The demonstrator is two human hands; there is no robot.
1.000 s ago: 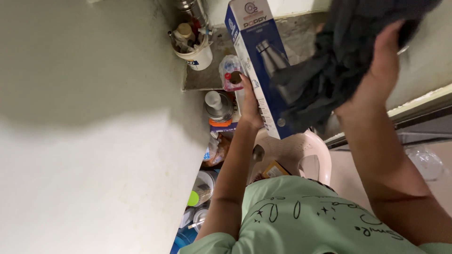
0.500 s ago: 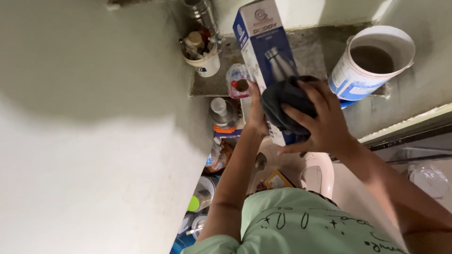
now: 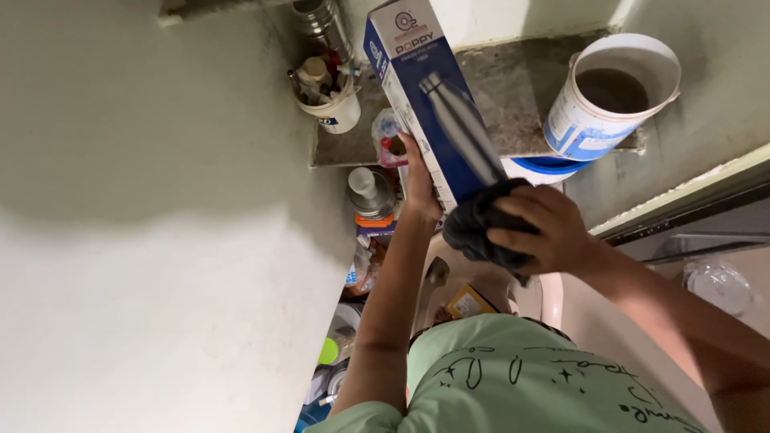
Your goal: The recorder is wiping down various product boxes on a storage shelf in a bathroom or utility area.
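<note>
My left hand (image 3: 419, 186) grips the side of a tall blue and white box (image 3: 425, 96) with a picture of a steel bottle on it. The box leans upright over a stone shelf (image 3: 513, 96). My right hand (image 3: 541, 228) is closed on a bunched dark grey cloth (image 3: 480, 228) and presses it against the lower end of the box. My light green shirt fills the bottom of the view.
A white and blue bucket (image 3: 609, 100) stands on the shelf to the right. A white cup of small tools (image 3: 333, 100) and a steel container (image 3: 321, 20) sit at the shelf's left corner. Bottles and jars (image 3: 369, 192) crowd lower shelves; a pale wall fills the left.
The cloth went from hanging loose high at the right to being bunched in my right hand against the box's lower end. The bucket came into view. My left hand kept hold of the box.
</note>
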